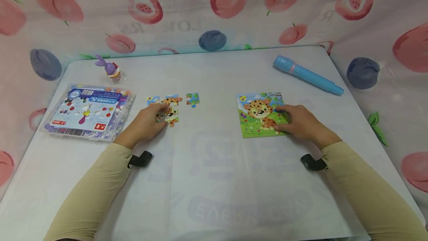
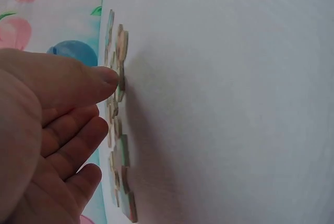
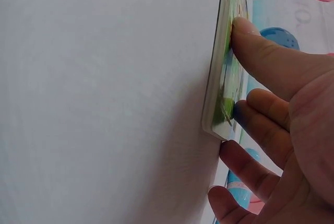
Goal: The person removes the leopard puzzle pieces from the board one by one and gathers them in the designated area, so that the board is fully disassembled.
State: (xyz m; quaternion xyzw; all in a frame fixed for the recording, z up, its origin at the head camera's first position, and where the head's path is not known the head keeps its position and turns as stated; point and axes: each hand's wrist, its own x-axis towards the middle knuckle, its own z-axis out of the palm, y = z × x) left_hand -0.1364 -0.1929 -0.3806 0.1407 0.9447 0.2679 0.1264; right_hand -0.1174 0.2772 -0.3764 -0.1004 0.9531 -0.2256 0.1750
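Several loose jigsaw pieces [image 1: 172, 100] with parts of a spotted cub lie on the white table, left of the middle. Over them is my left hand [image 1: 148, 120], thumb and index fingertips spread on the pieces. In the left wrist view its thumb touches the edge of the pieces [image 2: 124, 151], the other fingers loosely bent. One piece [image 1: 193, 99] lies apart to the right. My right hand [image 1: 302, 124] rests at the right side of a square leopard cub puzzle board [image 1: 252, 125]. Its thumb and a finger touch the board's face, as the right wrist view also shows.
A clear plastic box [image 1: 125, 109] of small coloured parts stands at the left. Behind it is a purple rabbit-like figurine [image 1: 111, 69]. A blue tube [image 1: 305, 75] lies at the back right. A fruit-patterned cloth [image 1: 187, 14] hangs behind the table.
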